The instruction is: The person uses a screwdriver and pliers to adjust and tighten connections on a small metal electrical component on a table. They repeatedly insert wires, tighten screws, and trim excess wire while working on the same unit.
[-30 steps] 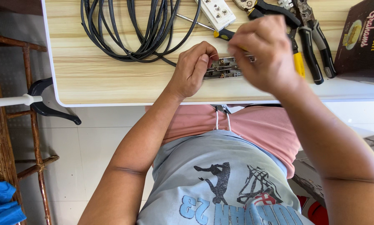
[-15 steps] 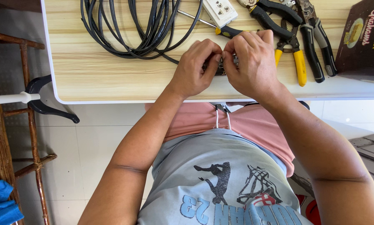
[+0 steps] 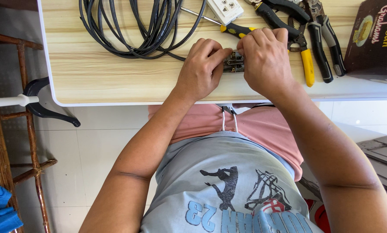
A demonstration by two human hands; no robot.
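Note:
My left hand (image 3: 202, 64) and my right hand (image 3: 264, 58) meet over a small dark metal-and-plastic electrical part (image 3: 233, 63) on the light wooden table (image 3: 116, 73). Both hands pinch it between their fingertips; most of the part is hidden by the fingers. A coil of black cable (image 3: 146, 26) lies just beyond my left hand. A yellow-and-black handled screwdriver (image 3: 228, 26) lies past the part, with a white socket plate (image 3: 225, 9) behind it.
Pliers with yellow and black handles (image 3: 303, 56) and other black-handled cutters (image 3: 325, 39) lie right of my right hand. A dark brown box (image 3: 376, 39) stands at the table's right end. A wooden rack (image 3: 12, 129) and a white-and-black stand (image 3: 34, 101) are left of the table.
My right hand came down from above the part and closed in against my left hand. Both hands now hold the part lower on the table. The tools have not moved.

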